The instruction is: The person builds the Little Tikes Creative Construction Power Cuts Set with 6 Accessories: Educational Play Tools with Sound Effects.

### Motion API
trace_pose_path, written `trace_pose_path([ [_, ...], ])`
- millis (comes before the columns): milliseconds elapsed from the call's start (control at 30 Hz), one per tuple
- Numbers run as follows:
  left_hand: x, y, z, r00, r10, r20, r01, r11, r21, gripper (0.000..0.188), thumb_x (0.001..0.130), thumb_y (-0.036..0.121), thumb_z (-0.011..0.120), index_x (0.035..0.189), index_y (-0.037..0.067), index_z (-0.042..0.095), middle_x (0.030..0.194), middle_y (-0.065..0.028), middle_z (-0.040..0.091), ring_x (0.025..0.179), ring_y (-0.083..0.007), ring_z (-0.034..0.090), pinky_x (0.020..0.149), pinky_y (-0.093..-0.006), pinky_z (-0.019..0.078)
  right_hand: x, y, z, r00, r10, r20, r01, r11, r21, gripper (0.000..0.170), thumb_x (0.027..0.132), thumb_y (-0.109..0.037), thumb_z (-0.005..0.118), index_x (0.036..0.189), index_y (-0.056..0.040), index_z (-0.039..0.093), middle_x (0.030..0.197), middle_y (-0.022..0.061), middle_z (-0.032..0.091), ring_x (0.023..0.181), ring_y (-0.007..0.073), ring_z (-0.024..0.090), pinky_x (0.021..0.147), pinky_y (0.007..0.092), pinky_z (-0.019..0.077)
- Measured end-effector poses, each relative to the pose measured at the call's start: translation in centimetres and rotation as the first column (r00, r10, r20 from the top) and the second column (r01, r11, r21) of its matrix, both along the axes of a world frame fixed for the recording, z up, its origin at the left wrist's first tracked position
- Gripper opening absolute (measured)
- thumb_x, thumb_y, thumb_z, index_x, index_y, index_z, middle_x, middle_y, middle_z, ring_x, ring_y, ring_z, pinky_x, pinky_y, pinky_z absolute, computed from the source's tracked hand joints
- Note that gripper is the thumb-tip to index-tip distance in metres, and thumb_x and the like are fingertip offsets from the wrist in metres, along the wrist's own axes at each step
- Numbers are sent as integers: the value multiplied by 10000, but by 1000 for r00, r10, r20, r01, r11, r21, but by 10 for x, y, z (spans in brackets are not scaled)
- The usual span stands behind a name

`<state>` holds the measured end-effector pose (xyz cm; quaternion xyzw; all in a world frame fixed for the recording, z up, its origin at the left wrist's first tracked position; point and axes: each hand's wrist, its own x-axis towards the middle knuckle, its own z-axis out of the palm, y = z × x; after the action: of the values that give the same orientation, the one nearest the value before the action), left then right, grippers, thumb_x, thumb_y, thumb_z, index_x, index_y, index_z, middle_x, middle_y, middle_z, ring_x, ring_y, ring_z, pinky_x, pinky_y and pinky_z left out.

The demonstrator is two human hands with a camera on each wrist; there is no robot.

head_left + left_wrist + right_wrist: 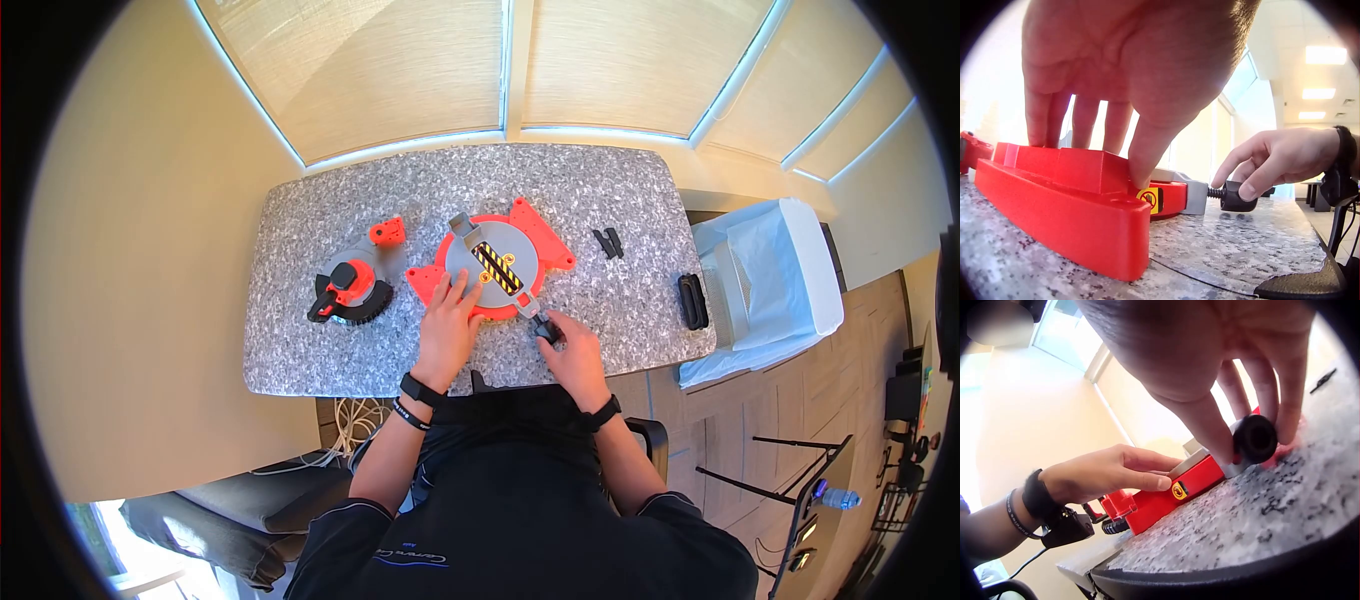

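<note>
A toy miter saw base (518, 237), red with a grey round turntable, lies flat on the table. Yellow-and-black stripes run along the slot in its middle. My left hand (446, 332) rests on the near left part of it, fingers extended over the red rim and the grey disc. With thumb and fingers my right hand (574, 357) pinches a black knob (1233, 197) at the end of the grey arm. Between knob and arm, a threaded screw (1214, 193) shows in the left wrist view. The right wrist view shows the knob's round end.
The saw head (350, 285), with black handle and guard, lies left on the speckled table (420, 170). Two small black strips (607, 243) and a black oblong part (692, 302) are at right. Beyond the right edge stands a bin with a light-blue liner (800, 270).
</note>
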<state>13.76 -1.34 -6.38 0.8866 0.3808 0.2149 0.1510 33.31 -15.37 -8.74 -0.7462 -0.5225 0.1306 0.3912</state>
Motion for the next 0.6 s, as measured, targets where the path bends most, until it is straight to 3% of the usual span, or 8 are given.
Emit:
trace_pose_path([
  [367, 0, 1, -2, 1000, -6, -16, 6, 1000, 2, 554, 834, 114, 799, 1367, 89, 652, 1527, -159, 527, 1417, -401, 480, 1117, -450, 483, -5, 3, 5, 1000, -7, 28, 8, 999, -44, 429, 764, -39, 860, 1136, -36, 647, 1076, 135, 643, 834, 281, 703, 730, 373, 576],
  [467, 0, 1, -2, 1000, -5, -13, 5, 1000, -1, 554, 831, 115, 801, 1365, 89, 654, 1527, -159, 527, 1417, -401, 479, 1117, -450, 483, -4, 2, 6, 1000, 16, 0, -16, 1000, 7, 390, 791, -42, 834, 1137, -28, 653, 1080, 137, 648, 833, 284, 708, 727, 364, 587],
  [533, 0, 1, -3, 1000, -2, -11, 2, 1000, 0, 555, 830, 117, 803, 1364, 89, 655, 1527, -160, 527, 1418, -400, 479, 1118, -450, 483, -4, 2, 12, 992, 21, -121, -20, 1000, 11, 355, 827, -42, 785, 1164, -28, 674, 1111, 156, 673, 834, 284, 717, 728, 355, 598],
  [600, 0, 1, -4, 1000, -4, -13, 4, 1000, 4, 556, 830, 118, 803, 1365, 88, 654, 1527, -159, 527, 1417, -400, 480, 1116, -449, 484, -1, 1, 8, 994, 24, -107, -22, 1000, 21, 358, 838, -44, 765, 1185, -25, 680, 1128, 171, 684, 835, 284, 721, 731, 353, 601],
])
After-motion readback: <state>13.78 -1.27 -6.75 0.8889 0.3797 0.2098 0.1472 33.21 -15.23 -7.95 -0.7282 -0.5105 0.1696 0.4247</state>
